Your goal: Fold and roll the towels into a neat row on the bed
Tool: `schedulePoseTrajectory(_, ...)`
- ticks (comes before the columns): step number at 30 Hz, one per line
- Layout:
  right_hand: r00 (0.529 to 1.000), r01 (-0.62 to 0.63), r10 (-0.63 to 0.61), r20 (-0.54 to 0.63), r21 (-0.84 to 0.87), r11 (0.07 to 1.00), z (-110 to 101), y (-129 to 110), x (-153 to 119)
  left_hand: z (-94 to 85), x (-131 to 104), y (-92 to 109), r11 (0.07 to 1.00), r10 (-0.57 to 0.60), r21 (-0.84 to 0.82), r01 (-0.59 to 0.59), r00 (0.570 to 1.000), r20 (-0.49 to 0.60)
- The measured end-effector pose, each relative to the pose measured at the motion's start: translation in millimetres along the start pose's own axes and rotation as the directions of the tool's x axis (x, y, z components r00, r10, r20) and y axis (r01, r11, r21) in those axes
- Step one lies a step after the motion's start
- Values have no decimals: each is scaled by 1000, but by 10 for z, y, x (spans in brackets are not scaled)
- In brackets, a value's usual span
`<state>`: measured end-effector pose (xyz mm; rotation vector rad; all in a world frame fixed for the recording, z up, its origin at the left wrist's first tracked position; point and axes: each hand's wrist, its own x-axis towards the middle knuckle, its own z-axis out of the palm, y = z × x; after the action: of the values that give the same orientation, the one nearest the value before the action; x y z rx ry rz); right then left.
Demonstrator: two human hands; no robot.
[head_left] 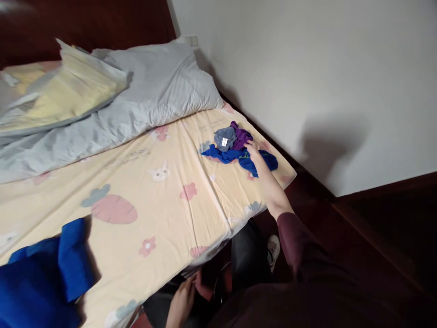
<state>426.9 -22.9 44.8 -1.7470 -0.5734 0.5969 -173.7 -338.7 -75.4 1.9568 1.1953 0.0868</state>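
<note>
— Which parts are shown on the bed [164, 191]?
— Upper right: my right hand [252, 149], touching a rumpled pile [235, 155] near the corner, made up of purple cloth [242, 136], grey-blue cloth [221, 134] and bright blue cloth [220, 154]. Below: my left hand [182, 297], by my dark trousers [251, 255].
— Is either one gripping?
— At this size, I cannot tell for either.
— What is done, what is left?
— Early stage, I judge: contact is made, but the pile is bunched and unsorted. A blue garment [41, 278] lies well apart, lower left.
</note>
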Motion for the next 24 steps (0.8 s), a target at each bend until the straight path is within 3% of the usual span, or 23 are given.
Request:
schedulePoseTrajectory(3, 1000, 18, -17, -7, 112, 994, -336, -316, 153, -245, -9, -116, 999, -27, 41, 32, 993, -111)
schedulePoseTrajectory(6, 986, 160, -166, 20, 173, 972, -645, -785, 211, -240, -31, -10, 999, -5, 39, 10, 994, -110)
schedulePoseTrajectory(9, 927, 353, -370, 51, 209, 912, -854, -1324, 103, -57, -72, 313, 999, 49, 8, -48, 997, -59)
schedulePoseTrajectory(13, 787, 569, -609, 100, 263, 779, -1082, -1990, -248, 204, -167, 906, 995, 95, -49, -93, 994, 51)
schedulePoseTrajectory(16, 699, 661, -706, 117, 271, 700, -1284, -2378, -523, 258, -244, 1192, 986, 150, -104, -133, 971, 187)
schedulePoseTrajectory(18, 662, 696, -740, 120, 267, 666, -1423, -2578, -656, 226, -285, 1237, 986, 158, -87, -143, 968, 194)
schedulePoseTrajectory(24, 592, 765, -800, 99, 242, 597, -1761, -3008, -785, 128, -354, 1088, 988, 147, -55, -144, 988, 57)
